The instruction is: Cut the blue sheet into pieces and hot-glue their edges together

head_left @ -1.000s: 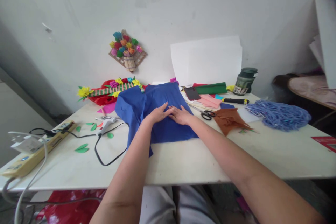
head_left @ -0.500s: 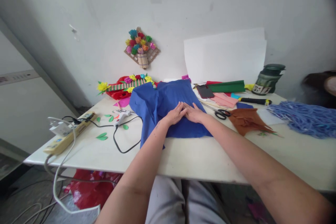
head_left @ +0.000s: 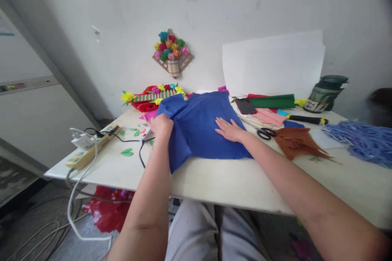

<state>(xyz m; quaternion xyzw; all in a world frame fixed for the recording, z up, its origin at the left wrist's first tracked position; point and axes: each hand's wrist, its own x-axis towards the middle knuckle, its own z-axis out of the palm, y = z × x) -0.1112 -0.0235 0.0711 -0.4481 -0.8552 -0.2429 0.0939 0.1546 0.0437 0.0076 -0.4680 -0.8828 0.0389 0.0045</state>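
A large sheet of blue crepe paper point(head_left: 205, 138) lies spread on the table before me, its left part creased and folded up along a ridge. My left hand point(head_left: 161, 125) is at its left edge, fingers closed on the paper there; the fingertips are partly hidden. My right hand point(head_left: 230, 130) rests flat on the sheet's right half, fingers stretched out. Close to my left hand is a glue gun point(head_left: 147, 133), partly covered by that hand, with its black cord running off. Black-handled scissors point(head_left: 266, 133) lie just right of the sheet.
Green paper leaves point(head_left: 127, 152) and a power strip point(head_left: 92, 149) are on the left. A flower-decorated piece point(head_left: 153, 96) lies behind. To the right are a phone point(head_left: 246, 106), brown crepe paper point(head_left: 290, 140), a dark green bottle point(head_left: 325, 94) and blue stringy material point(head_left: 361, 138).
My hands were together on the middle of the blue paper. The left has moved left to the sheet's left edge; the right stays on the sheet, and the left part is flatter.
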